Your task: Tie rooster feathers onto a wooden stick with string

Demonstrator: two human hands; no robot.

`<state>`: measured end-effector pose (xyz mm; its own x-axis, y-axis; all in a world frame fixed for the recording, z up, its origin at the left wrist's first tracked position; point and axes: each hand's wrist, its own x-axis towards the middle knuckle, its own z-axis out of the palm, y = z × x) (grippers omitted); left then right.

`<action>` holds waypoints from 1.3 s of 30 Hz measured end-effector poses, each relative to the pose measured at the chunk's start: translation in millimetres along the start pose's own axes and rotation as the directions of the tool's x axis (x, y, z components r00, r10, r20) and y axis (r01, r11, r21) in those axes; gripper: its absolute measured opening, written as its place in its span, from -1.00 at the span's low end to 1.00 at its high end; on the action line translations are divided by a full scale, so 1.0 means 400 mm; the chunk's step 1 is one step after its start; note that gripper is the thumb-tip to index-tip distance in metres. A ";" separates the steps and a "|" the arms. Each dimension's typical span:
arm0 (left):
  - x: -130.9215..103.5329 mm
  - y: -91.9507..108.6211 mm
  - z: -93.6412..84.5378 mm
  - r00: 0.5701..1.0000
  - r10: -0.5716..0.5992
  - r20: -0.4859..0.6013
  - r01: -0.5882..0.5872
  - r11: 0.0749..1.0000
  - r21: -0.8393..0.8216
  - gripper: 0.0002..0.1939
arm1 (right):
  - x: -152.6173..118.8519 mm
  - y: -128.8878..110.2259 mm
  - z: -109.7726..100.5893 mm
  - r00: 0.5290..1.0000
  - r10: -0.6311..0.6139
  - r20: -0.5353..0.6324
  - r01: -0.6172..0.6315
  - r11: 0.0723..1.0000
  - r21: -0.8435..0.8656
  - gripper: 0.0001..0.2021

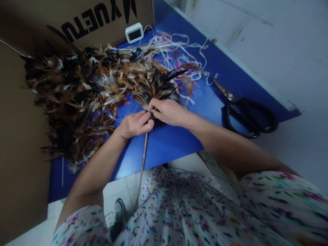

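A thin stick (144, 153) runs from below the table edge up to my two hands, which meet at its upper end. A tuft of dark and brown feathers (156, 85) fans out from that end, beyond my fingers. My left hand (137, 123) is closed around the stick just below the tuft. Pinched at the base of the feathers is my right hand (165, 111), its fingertips touching the left ones. Whether a tie or thread lies between the fingertips is hidden.
Loose brown and black feathers (77, 92) cover the left of the blue table (133, 153). White and red plastic strips (176, 48) lie at the back. Black-handled scissors (246, 112) rest at right. A white digital clock (134, 33) stands before a cardboard box (102, 30).
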<state>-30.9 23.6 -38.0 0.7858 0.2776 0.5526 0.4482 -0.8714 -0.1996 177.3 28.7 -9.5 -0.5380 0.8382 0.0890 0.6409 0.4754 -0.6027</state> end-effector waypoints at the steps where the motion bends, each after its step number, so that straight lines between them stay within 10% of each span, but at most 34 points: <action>1: 0.000 0.000 0.000 1.000 -0.006 0.005 0.006 1.000 -0.010 -0.82 | 0.000 0.000 -0.002 1.000 -0.008 0.000 0.008 1.000 0.018 -0.73; 19: 0.013 -0.002 -0.008 0.986 0.099 -0.132 -0.086 0.991 0.103 -0.86 | -0.008 -0.012 -0.003 1.000 -0.021 0.020 0.023 0.991 -0.132 -0.75; 39: 0.000 -0.004 0.008 0.952 -0.240 -0.189 0.205 0.961 -0.184 -0.90 | -0.007 -0.009 -0.002 0.999 -0.036 -0.027 0.032 0.991 -0.127 -0.81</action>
<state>-30.3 26.1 -40.4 0.5601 0.3967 0.7273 0.5137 -0.8550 0.0707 176.9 24.8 -6.8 -0.5458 0.8276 0.1315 0.6877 0.5320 -0.4941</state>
